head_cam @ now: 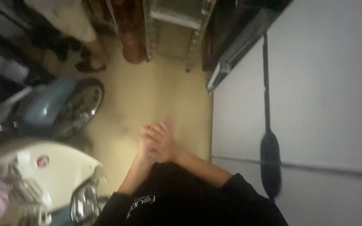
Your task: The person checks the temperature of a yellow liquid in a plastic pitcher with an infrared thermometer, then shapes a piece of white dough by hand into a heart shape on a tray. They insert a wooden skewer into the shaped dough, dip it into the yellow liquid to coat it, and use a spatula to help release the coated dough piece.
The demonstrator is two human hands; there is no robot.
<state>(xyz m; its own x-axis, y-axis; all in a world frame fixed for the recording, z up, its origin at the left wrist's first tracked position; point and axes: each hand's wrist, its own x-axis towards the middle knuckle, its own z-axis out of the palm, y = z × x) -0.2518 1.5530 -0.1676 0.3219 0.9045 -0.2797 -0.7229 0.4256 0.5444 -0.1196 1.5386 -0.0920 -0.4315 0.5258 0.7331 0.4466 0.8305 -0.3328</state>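
Note:
The picture is blurred. My left hand (146, 145) and my right hand (167, 140) are pressed together palm to palm in the middle of the view, over a tan floor (147, 92). Their fingers are stretched out and nothing shows between them. Both forearms are bare and come up from my black shirt (177, 196) at the bottom edge.
A blue-grey scooter (51, 106) and a cream scooter (59, 167) stand at the left. Another person's sandalled feet (89, 65) are at the top left. A brown cylinder (133, 42) and a metal rack (177, 25) stand at the top. A dark long-handled broom (270, 155) leans on the white wall (327, 92) at the right.

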